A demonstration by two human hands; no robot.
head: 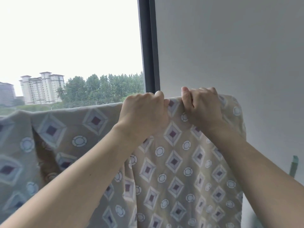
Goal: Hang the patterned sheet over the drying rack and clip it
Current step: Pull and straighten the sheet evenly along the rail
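Note:
The patterned sheet (177, 162), beige with diamond and ring motifs, hangs draped over a high bar of the drying rack; the bar itself is hidden under the cloth. My left hand (144, 116) grips the sheet's top fold with curled fingers, just left of centre. Close beside it on the right, my right hand (202, 107) pinches the same top fold, thumb raised above the edge. No clip can be made out in either hand.
A dark window frame (148, 46) rises behind the hands, with glass to the left showing trees and buildings. A plain grey wall (230, 46) fills the right. A green object (293, 167) pokes out at the right edge.

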